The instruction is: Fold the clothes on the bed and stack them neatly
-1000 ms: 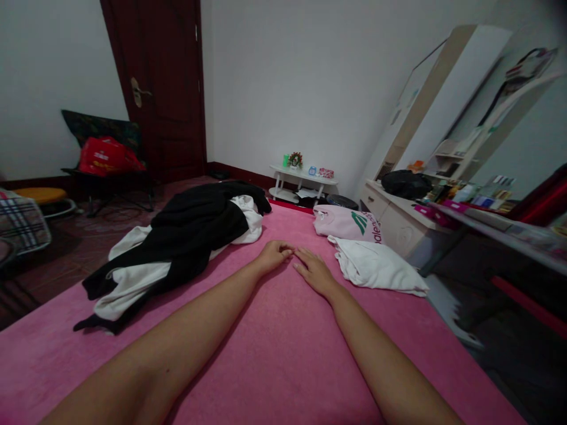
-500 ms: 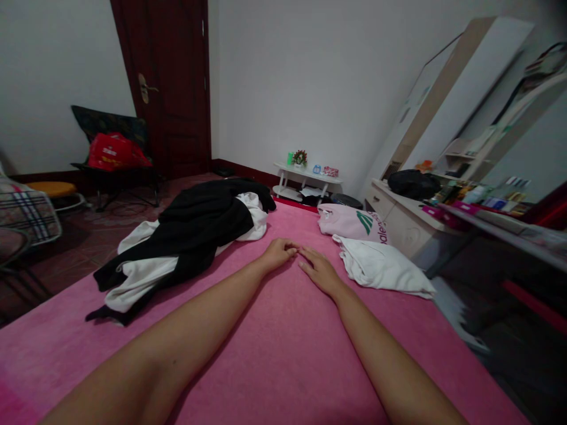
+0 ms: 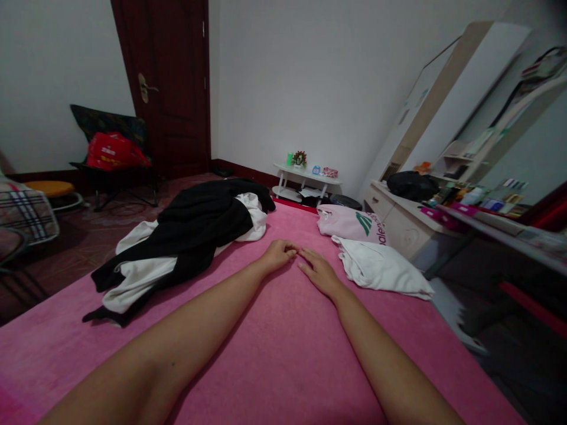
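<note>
My left hand [image 3: 280, 255] rests on the pink bed cover [image 3: 283, 354], fingers stretched forward and holding nothing. Beside it my right hand [image 3: 319, 271] lies flat on the same cover, fingers extended, its fingertips close to those of the left. To the left is a loose heap of black clothing [image 3: 199, 224] with white cloth [image 3: 146, 274] showing among it. On the right lie a folded pink garment [image 3: 339, 219] with a green print and dark letters, and in front of it a folded white garment [image 3: 381, 265]. Neither hand touches the clothes.
Beyond the bed stands a small white table [image 3: 305, 172] with a flower pot [image 3: 300, 159]. A dresser [image 3: 390, 206] carrying a black bag [image 3: 411, 186] and bottles is at right. A red bag [image 3: 116, 152] sits on a folding chair at left, near a dark door [image 3: 170, 82].
The camera view has shifted very slightly. Both hands and the clothes stay in the same places on the bed.
</note>
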A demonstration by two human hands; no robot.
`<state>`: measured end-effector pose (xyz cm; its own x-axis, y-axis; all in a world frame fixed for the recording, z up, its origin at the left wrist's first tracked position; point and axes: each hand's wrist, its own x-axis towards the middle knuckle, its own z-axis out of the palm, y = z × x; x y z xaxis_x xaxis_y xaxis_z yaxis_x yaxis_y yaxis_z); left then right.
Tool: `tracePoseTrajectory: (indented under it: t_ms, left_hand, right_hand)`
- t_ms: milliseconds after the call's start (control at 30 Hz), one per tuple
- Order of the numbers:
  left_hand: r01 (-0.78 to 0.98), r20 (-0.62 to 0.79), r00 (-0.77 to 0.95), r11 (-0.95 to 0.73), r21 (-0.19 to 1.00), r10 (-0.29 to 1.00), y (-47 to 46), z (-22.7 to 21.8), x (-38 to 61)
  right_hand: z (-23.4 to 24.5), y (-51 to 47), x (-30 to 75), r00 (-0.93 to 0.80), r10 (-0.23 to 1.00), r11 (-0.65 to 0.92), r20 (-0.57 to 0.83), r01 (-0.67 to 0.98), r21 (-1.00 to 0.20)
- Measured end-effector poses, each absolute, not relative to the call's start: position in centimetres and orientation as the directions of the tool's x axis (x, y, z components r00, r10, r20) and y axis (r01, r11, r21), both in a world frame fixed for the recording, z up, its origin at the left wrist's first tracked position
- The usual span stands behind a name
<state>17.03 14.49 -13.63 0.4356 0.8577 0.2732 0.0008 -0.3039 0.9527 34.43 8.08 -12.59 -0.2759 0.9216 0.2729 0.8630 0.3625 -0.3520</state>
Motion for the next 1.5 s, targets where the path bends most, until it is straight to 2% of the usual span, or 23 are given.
tracePoseTrajectory:
  t_ms: [267,567,1500]
  left_hand:
    - [0.02,0.254,0.436,-0.291,0.956,0.864,14.11,-13.23,16.98]
    - [0.031,0.295,0.438,-0.342,0.939,0.849,14.43,-13.65,17.07]
    - [0.197,0.338,0.458,-0.465,0.863,0.822,14.08,-13.05,16.8]
  right_hand:
    - [-12.4,7.95,34.36,-0.277,0.92,0.367,0.278,0.859,-0.357]
    - [-12.17,7.75,34.23,-0.274,0.921,0.365,0.276,0.854,-0.369]
    - [-12.79,8.14,34.5,-0.284,0.911,0.386,0.299,0.843,-0.375]
